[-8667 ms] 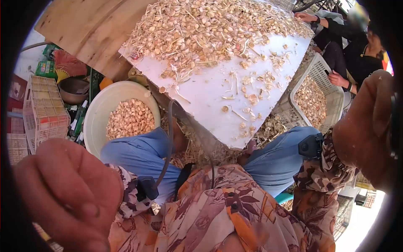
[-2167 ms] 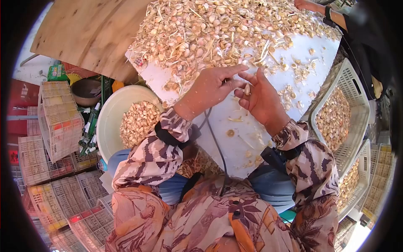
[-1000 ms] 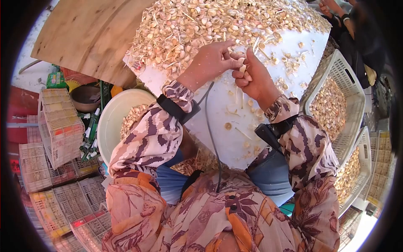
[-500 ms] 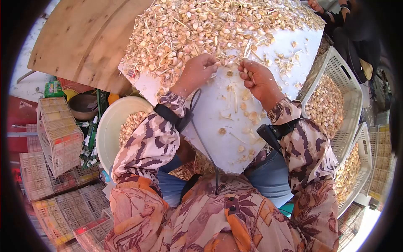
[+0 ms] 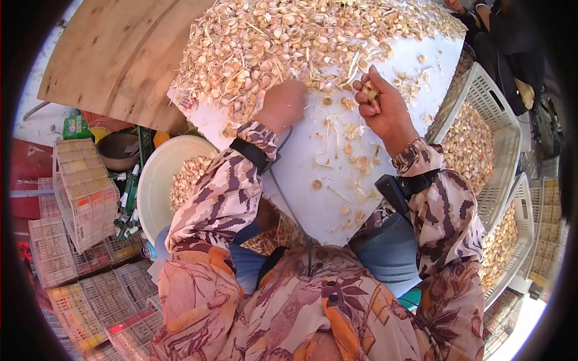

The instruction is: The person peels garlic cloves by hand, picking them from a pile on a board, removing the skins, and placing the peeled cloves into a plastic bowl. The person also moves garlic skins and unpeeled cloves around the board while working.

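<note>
A broad heap of garlic cloves (image 5: 259, 54) with dry stalks covers the far part of the white board (image 5: 301, 174). My left hand (image 5: 284, 106) is at the near edge of the heap, back upward; its fingers are blurred and turned under, so whatever they hold is hidden. To the right, over the board, my right hand (image 5: 385, 111) is turned palm up, its fingers curled around garlic cloves (image 5: 371, 93), the thumb held away. Between the hands lie root discs and peel scraps (image 5: 361, 162).
At left stands a pale basin (image 5: 150, 180) with cloves in it. White plastic crates (image 5: 509, 114) of cloves line the right side. Stacked crates (image 5: 84, 198) and a wooden sheet (image 5: 120, 60) are at left. Another person (image 5: 506, 60) sits at the upper right.
My hands, close together before, have moved apart. My right hand has shifted right and turned palm up, thumb lifted; my left hand has turned its fingers down toward the heap.
</note>
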The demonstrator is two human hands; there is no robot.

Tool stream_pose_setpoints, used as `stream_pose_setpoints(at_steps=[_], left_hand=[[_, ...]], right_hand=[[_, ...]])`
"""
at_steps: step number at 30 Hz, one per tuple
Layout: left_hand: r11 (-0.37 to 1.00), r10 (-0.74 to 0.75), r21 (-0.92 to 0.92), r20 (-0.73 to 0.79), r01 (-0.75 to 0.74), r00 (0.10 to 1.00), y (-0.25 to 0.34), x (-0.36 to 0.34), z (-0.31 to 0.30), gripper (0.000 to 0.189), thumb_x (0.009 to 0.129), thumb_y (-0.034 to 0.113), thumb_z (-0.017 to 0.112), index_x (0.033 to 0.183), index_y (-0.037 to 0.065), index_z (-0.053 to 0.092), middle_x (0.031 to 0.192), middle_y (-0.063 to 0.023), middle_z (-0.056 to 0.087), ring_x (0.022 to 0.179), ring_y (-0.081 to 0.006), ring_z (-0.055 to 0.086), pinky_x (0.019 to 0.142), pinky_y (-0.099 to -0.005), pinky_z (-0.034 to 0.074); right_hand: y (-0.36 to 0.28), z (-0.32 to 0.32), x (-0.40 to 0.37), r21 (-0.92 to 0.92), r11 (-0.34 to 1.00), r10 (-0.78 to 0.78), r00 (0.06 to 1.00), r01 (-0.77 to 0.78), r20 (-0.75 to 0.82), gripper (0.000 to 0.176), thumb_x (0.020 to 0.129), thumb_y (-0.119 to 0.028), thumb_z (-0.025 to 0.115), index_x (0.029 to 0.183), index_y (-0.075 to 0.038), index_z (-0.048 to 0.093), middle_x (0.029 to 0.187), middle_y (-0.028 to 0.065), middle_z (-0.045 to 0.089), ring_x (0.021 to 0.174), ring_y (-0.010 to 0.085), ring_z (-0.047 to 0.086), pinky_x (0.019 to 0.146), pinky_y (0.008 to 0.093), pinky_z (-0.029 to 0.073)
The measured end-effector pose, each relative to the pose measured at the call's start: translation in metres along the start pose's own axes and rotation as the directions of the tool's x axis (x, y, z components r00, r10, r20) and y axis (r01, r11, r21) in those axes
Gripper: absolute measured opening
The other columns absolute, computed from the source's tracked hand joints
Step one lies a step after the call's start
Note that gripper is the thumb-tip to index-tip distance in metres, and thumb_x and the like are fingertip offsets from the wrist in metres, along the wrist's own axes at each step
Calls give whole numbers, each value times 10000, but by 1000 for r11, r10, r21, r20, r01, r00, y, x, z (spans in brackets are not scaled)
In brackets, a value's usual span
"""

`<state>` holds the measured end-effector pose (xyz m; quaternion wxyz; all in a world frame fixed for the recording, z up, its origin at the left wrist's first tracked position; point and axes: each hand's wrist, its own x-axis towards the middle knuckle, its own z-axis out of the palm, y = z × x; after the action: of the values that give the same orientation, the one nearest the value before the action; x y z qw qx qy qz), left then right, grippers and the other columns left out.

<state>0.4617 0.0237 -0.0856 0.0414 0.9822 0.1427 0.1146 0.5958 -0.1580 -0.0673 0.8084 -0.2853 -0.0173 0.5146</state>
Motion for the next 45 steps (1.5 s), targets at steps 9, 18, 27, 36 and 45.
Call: stream_pose_setpoints(at_steps=[9, 18, 27, 36, 45], left_hand=[[988, 26, -148, -27, -30, 999, -19, -16, -6, 174, 745, 35, 549, 909, -11, 587, 857, -188, 596, 833, -352, 590, 714, -421, 465], [-237, -272, -971, 77, 11, 959, 35, -68, -84, 291, 921, 152, 541, 1171, 10, 498, 953, -43, 549, 702, -102, 478, 648, -247, 415], [589, -578, -771, -193, 242, 793, -48, -237, -211, 210, 925, 120, 512, 1105, 22, 556, 962, -37, 572, 684, -77, 477, 566, -211, 396], [236, -481, -935, 123, 263, 868, 3, -184, -166, 168, 927, 97, 488, 1004, 24, 618, 834, 16, 597, 596, -27, 423, 532, -170, 356], [-597, -177, -751, 468, 284, 866, 49, -213, -93, 204, 940, 206, 515, 969, 30, 613, 832, 13, 570, 600, -31, 415, 539, -188, 365]], right_hand=[[3, -9, 8, -425, 905, -91, 985, 22, -143, 173, 887, -228, 602, 937, -64, 577, 743, -5, 526, 566, 43, 436, 369, 162, 277], [35, 9, 52, -637, -760, -175, 903, 129, 393, 150, 762, -180, 641, 867, -75, 660, 827, 129, 640, 800, 308, 630, 681, 403, 499], [17, 13, 60, -890, -418, -280, 905, 185, 319, 275, 825, -279, 623, 816, -9, 675, 753, 136, 652, 680, 227, 624, 564, 359, 472], [59, 98, -61, -369, 925, 229, 910, -93, 345, 296, 934, -254, 528, 1065, 11, 510, 862, 138, 556, 525, 28, 362, 365, 133, 278], [193, 209, -136, -69, 928, 47, -68, -366, 997, 217, 933, -181, 526, 1021, -15, 635, 973, 188, 625, 769, 312, 622, 560, 361, 468]])
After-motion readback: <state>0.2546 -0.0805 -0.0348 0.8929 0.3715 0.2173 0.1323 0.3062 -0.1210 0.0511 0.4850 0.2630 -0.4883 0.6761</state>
